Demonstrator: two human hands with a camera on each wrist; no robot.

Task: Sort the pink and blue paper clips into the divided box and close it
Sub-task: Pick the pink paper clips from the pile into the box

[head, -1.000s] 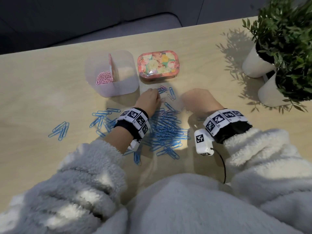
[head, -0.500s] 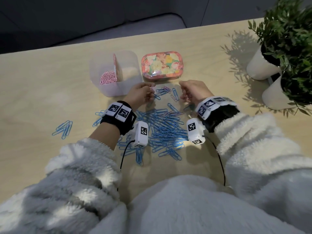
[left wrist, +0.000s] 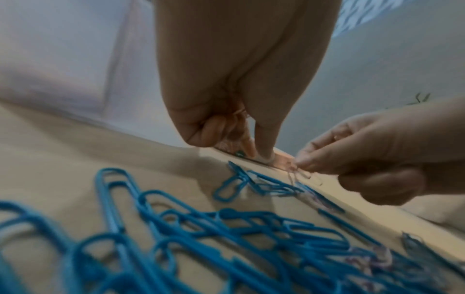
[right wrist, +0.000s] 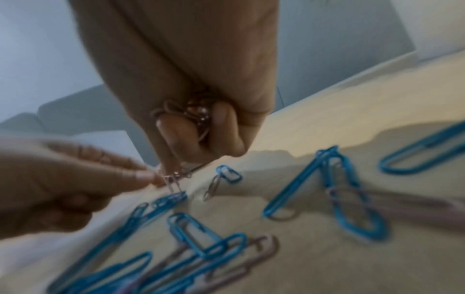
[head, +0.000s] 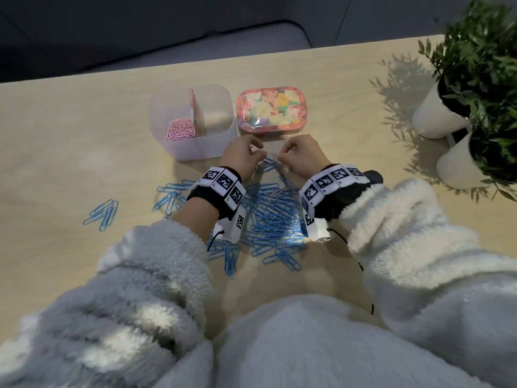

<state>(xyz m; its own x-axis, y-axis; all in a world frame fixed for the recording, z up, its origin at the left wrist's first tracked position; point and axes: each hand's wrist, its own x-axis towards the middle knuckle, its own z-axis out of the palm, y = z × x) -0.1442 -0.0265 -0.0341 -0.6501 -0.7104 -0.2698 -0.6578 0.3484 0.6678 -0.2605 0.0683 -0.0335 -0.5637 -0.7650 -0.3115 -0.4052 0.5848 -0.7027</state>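
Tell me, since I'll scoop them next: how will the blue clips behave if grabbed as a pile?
The blue clips lie overlapped, so they will probably snag and lift in tangles. A few pink clips sit among them and may ride along. Thin wire on the smooth table: likely light, sliding easily.

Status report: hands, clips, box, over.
Left hand and right hand both pinching pink clips. Divided box open, pink clips in left compartment only. Blue clips still piled on table; floral lid lies beside box.
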